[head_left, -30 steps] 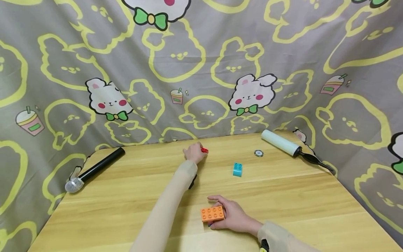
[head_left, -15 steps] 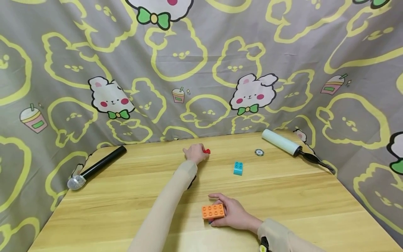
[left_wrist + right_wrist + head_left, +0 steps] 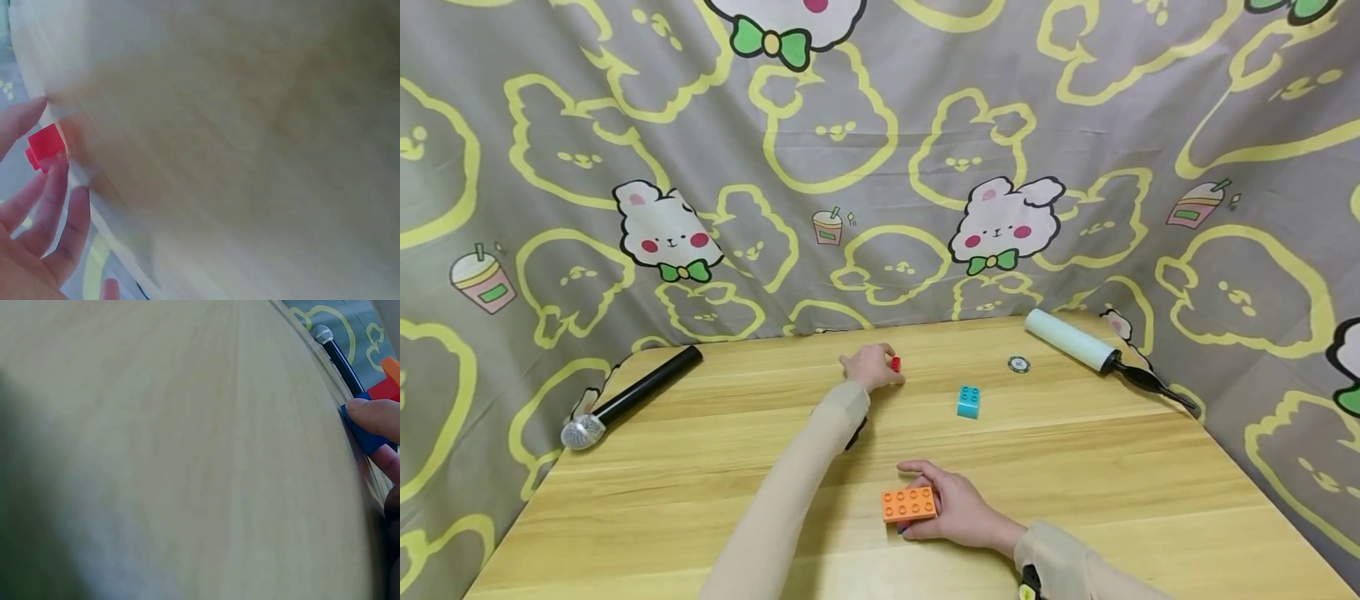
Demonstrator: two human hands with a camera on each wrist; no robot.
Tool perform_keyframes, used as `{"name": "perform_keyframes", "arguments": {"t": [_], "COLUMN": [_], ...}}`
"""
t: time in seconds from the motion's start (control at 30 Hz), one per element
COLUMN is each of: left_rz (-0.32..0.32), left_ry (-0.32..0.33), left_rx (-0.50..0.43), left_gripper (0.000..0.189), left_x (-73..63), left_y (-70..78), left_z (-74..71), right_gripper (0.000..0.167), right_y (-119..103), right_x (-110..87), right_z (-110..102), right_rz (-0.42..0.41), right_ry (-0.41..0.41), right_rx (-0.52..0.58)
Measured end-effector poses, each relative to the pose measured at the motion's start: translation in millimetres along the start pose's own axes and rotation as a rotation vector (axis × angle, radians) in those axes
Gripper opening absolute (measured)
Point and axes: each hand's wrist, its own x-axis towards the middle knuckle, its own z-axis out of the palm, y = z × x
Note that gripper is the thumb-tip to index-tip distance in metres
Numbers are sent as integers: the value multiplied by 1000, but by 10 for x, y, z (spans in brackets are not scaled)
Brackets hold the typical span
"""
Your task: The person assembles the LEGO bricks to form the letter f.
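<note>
My left hand [image 3: 868, 367] reaches to the far middle of the table, round a small red toy brick [image 3: 896, 364]. In the left wrist view, thumb and fingers spread to either side of that red brick [image 3: 47, 142]; a fingertip overlaps its lower corner, while a gap shows at the thumb. Near the front, my right hand [image 3: 958, 512] grips a stack of toy bricks with an orange eight-stud brick [image 3: 908, 503] on top. Below it, a red brick [image 3: 385, 389] and a blue brick [image 3: 364, 430] show in the right wrist view, the thumb pressing the blue one.
A turquoise brick [image 3: 968, 402] lies right of centre, with a round chip [image 3: 1018, 364] beyond it. A black microphone [image 3: 632, 398] lies at the left edge, and a pale blue hand pump [image 3: 1071, 340] at the back right. Patterned cloth [image 3: 895, 167] hangs behind the table.
The small red brick has turned and shifted slightly right, and the left fingers have spread from it. The right hand with its stack stays nearly still; the whole view has shifted slightly.
</note>
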Motion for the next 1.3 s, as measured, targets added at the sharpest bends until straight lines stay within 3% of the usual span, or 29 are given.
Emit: {"name": "perform_keyframes", "arguments": {"t": [0.3, 0.5, 0.6, 0.73, 0.93, 1.3], "left_rz": [86, 54, 32, 31, 126, 407], "left_ry": [24, 32, 51, 78, 95, 59], "left_rx": [-6, -25, -91, -247, -457, -595], "left_gripper": [67, 61, 52, 40, 33, 35], "left_x": [66, 30, -6, -95, -392, -1274], "left_y": [-46, -89, -103, -133, -156, -113], "left_z": [19, 14, -3, -36, -134, -343], "right_gripper": [78, 79, 80, 80, 78, 79], "right_y": [-20, -6, 10, 5, -10, -15], "right_x": [-3, 4, 6, 3, 5, -11], "right_z": [-16, 3, 10, 19, 33, -10], "right_rz": [5, -4, -9, -11, -11, -29], "right_ry": [0, 3, 8, 13, 3, 15], "right_rx": [20, 20, 12, 3, 12, -17]}}
